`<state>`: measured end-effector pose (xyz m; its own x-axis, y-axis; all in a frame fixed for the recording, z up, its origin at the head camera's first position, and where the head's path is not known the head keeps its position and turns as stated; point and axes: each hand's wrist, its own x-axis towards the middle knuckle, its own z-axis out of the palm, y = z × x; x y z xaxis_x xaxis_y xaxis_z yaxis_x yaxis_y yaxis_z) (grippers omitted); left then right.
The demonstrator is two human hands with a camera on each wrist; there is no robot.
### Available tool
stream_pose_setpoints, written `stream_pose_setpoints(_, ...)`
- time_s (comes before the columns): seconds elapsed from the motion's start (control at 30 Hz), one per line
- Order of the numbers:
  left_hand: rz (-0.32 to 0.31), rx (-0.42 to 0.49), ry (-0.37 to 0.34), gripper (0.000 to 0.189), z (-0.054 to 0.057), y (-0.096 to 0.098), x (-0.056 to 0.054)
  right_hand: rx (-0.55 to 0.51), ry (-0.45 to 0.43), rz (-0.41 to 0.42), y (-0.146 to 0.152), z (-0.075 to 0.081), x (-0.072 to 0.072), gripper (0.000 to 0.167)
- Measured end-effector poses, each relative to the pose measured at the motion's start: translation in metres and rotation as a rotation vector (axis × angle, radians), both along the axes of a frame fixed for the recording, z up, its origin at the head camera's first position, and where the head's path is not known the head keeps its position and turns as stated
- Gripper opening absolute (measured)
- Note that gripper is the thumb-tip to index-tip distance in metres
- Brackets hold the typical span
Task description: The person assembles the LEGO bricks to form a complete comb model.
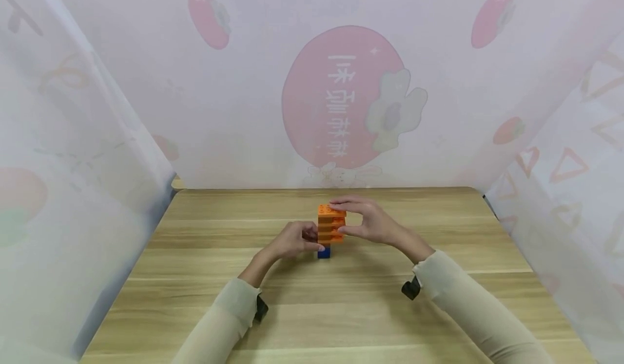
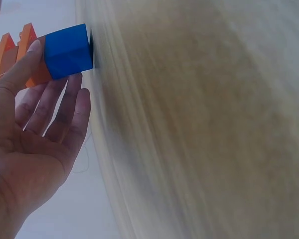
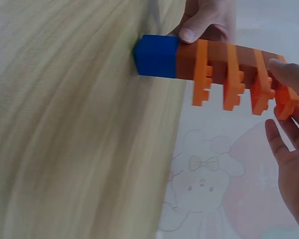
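Observation:
A tower of toy building bricks stands upright on the wooden table, with a blue block [image 1: 324, 252] at its foot. Above it, brown bricks [image 3: 186, 60] alternate with longer orange bricks [image 1: 331, 209], whose studded ends jut out to the right like comb teeth. My left hand [image 1: 293, 239] pinches the tower low down, its thumb on the brown and orange part just above the blue block [image 2: 68, 52]. Up at the top, my right hand [image 1: 372, 221] holds the uppermost orange brick [image 3: 287, 103] between thumb and fingers. Some left fingertips are hidden behind the tower.
The wooden table [image 1: 195, 277] spreads around both hands. Pale printed curtains [image 1: 234, 109] hang behind it and along both sides. Dark wrist devices [image 1: 410, 288] sit at both sleeve cuffs.

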<state>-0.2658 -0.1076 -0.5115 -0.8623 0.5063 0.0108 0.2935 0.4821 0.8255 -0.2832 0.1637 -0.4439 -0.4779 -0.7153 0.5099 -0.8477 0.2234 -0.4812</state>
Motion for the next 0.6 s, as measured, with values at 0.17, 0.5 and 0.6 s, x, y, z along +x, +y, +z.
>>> stream_pose_setpoints(0.17,0.005,-0.012,0.005,0.023,0.001,0.000,-0.001,-0.054,-0.011,-0.005,0.001,-0.013,-0.005,0.071)
stream_pose_setpoints(0.5,0.053,0.075,-0.001,0.039,0.000,0.003,-0.001,-0.078,-0.050,-0.042,0.001,-0.027,-0.016,0.081)
stream_pose_setpoints(0.6,0.070,0.124,0.007,0.052,0.001,0.006,-0.002,-0.085,-0.064,-0.057,0.001,-0.031,-0.019,0.082)
